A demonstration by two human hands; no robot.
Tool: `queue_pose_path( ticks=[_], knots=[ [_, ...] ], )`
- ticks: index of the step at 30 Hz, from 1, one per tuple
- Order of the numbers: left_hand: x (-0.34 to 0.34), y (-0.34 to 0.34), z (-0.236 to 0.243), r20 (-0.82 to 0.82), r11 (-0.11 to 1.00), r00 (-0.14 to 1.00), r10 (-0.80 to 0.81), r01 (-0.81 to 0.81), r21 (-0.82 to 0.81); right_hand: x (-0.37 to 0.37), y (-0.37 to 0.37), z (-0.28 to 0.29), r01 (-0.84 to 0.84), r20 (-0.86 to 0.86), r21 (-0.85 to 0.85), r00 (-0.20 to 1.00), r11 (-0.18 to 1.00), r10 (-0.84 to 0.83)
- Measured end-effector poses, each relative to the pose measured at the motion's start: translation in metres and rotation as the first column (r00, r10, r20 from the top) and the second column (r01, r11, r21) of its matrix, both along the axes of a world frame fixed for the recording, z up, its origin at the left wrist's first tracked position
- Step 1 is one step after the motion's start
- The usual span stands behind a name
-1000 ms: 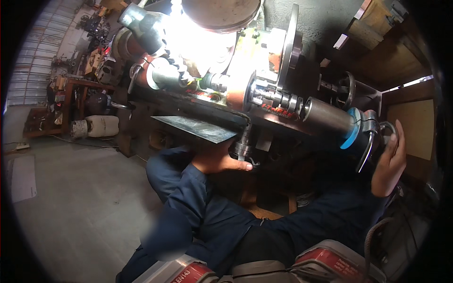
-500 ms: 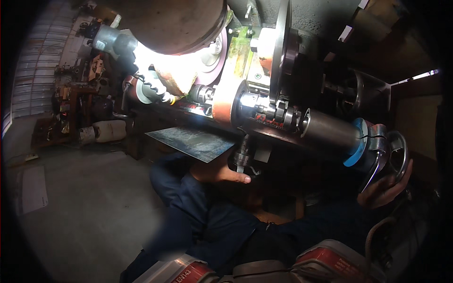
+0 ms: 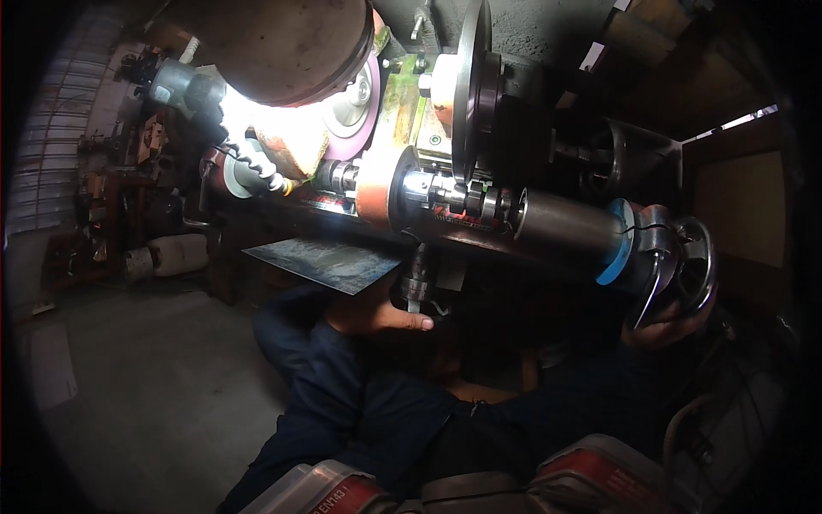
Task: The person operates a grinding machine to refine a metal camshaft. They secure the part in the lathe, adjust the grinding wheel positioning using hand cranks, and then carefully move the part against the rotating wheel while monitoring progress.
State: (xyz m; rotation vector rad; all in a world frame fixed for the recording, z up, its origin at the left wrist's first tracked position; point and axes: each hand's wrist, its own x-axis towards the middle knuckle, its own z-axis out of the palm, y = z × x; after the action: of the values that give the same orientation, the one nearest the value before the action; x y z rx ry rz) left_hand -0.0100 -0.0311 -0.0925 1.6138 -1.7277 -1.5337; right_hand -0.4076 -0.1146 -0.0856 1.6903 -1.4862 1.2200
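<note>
My left hand (image 3: 370,313) is below the machine bed, just under a flat metal plate (image 3: 330,264). Its thumb is stretched to the right, beside a small metal shaft with a lever (image 3: 416,284); the other fingers are hidden. At the lower right, my right hand (image 3: 670,329) closes around the lower rim of a metal handwheel (image 3: 707,257). A curved metal handle (image 3: 652,287) hangs just left of that hand. Between my hands and the grinding wheels, a lobed metal shaft resembling a camshaft (image 3: 467,195) lies mounted along the machine.
A thin disc (image 3: 469,94) stands over the shaft, with a pinkish grinding wheel (image 3: 361,107) farther left. A large dark round cover (image 3: 282,51) and a bright lamp are at the upper left. Right of the shaft are a grey cylinder (image 3: 569,224) and blue ring (image 3: 615,248).
The whole view has shifted, so the machine sits farther left. My right hand has moved from the handwheel's right side to its lower rim. My left hand keeps its place under the plate.
</note>
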Motion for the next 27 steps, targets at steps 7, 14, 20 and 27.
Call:
queue_pose_path(
  ticks=[7, 14, 20, 27],
  knots=[
    [-0.001, 0.009, -0.001, 0.151, 0.966, 0.988, 0.027, 0.013, -0.258, 0.004, 0.003, 0.017, -0.155, 0.059, 0.052, 0.987, 0.987, 0.151],
    [-0.005, 0.014, 0.013, 0.282, 0.947, 0.956, 0.076, 0.020, -0.321, 0.007, -0.027, 0.120, -0.163, 0.343, 0.572, 0.938, 0.804, -0.054],
    [0.005, 0.022, 0.117, 0.451, 0.973, 0.864, -0.224, 0.223, 0.058, 0.008, -0.059, 0.121, 0.091, -0.080, 0.863, 0.996, 0.497, -0.043],
    [0.122, -0.006, 0.153, -0.001, 0.644, 0.849, 0.528, -0.401, -0.651, 0.009, -0.050, 0.117, 0.064, -0.061, 0.811, 0.998, 0.582, -0.026]
  ],
)
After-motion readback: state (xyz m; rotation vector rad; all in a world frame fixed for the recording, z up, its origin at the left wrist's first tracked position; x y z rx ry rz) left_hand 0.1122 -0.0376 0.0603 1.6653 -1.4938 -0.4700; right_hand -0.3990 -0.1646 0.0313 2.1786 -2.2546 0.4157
